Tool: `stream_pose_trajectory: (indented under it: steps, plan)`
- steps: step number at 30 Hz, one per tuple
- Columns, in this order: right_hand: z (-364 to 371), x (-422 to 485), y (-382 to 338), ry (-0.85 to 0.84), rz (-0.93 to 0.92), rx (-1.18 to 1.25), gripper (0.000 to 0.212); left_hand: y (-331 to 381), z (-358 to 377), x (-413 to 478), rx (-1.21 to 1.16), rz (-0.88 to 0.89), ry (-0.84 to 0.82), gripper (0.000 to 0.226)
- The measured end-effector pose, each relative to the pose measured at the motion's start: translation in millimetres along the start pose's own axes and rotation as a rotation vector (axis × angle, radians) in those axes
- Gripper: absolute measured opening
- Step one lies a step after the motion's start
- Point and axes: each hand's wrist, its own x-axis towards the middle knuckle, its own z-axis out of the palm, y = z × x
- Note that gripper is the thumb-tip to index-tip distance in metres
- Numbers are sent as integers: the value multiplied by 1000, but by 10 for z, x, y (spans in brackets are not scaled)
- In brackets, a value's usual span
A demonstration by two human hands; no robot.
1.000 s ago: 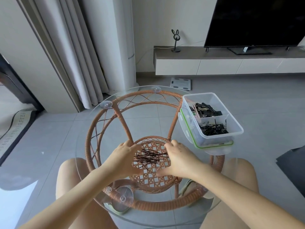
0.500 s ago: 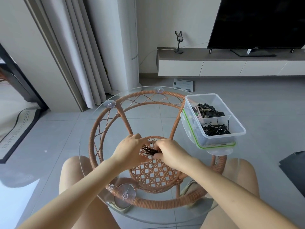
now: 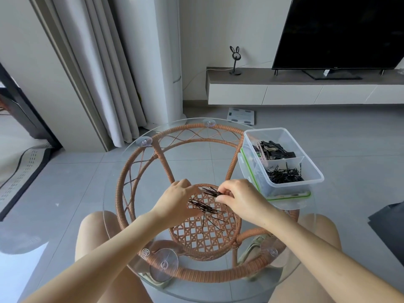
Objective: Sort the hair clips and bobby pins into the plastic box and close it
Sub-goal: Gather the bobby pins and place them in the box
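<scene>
On the round glass desk, loose thin black bobby pins lie unsorted, the right hand pinching some, the grasp of the left hand indeterminate, beside the part-filled, unclosed clear plastic box.

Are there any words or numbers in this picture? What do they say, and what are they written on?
Nothing here can be read clearly.
Round logo stamp on the glass table: tiny print beneath it, too blurred to read.
Small mark on the bottom edge of the television: too small to read.
Bathroom scale on the floor: faint markings, nothing legible.
</scene>
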Motion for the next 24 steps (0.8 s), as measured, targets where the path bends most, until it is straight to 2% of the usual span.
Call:
stream_pose_trajectory:
  steps: [8, 14, 18, 24]
  plan:
    - [-417, -10, 64, 67, 3, 106, 13, 152, 32, 125, 8, 111, -110, 18]
    - [-698, -43, 125, 126, 9, 194, 9, 208, -29, 195, 21, 87, -213, 18]
    - [-918, -90, 264, 178, 39, 254, 15, 209, -197, 234, -48, 60, -196, 20]
    - [-1239, -117, 650, 199, 145, 202, 6, 311, -451, 383, -93, 78, -123, 20]
